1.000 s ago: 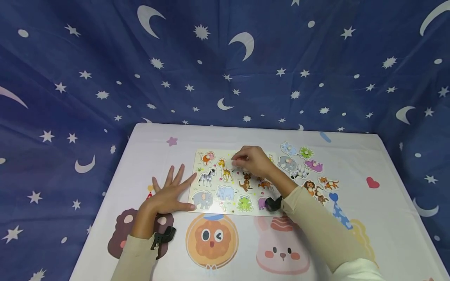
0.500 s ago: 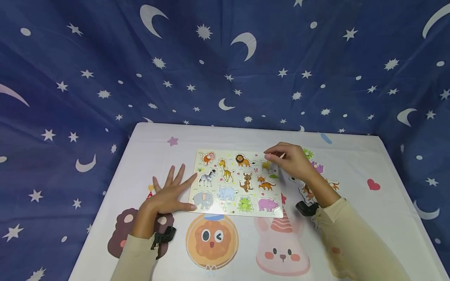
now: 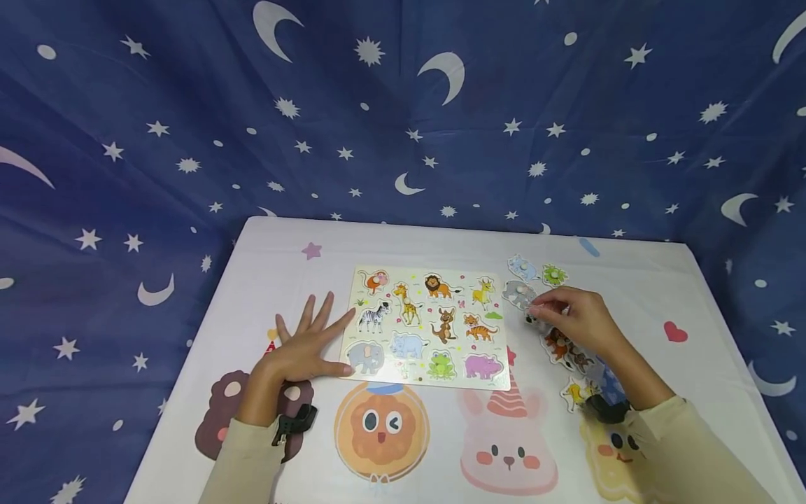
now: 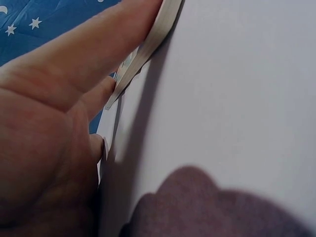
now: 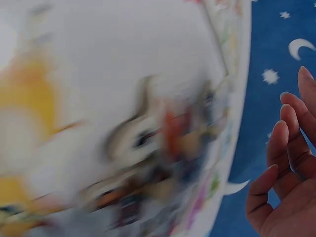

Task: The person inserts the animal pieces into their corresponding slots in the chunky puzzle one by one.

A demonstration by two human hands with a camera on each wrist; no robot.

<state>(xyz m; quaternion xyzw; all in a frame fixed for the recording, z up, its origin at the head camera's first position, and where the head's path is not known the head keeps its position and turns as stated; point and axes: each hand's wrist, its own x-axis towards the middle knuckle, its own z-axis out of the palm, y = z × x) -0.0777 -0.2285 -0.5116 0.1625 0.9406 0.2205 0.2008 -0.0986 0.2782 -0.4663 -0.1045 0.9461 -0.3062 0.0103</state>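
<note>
A flat wooden animal puzzle board (image 3: 390, 292) lies on the table. My left hand (image 3: 308, 350) rests spread at its left edge, thumb and index fingertip on the board; in the left wrist view a finger (image 4: 94, 54) lies against the board's edge. To the right of the board, my right hand (image 3: 579, 318) reaches over loose knobbed animal pieces, its fingertips right at a zebra piece (image 3: 535, 323). Loosely bent fingers (image 5: 279, 136) show nothing between them in the right wrist view. Nearby lie an elephant piece (image 3: 518, 295), a blue rhino piece (image 3: 521, 267) and a frog piece (image 3: 554, 274).
A lion piece (image 3: 557, 345) lies below my right hand, and a yellow animal piece (image 3: 574, 393) sits nearer the front, beside the wrist camera (image 3: 606, 409). The white tablecloth (image 3: 302, 280) has printed cartoon faces. A blue star-patterned curtain (image 3: 352, 84) hangs behind the table.
My right hand has moved from over the board's lion picture, past the yellow deer picture, to the loose pieces on the right. The left hand has stayed in place.
</note>
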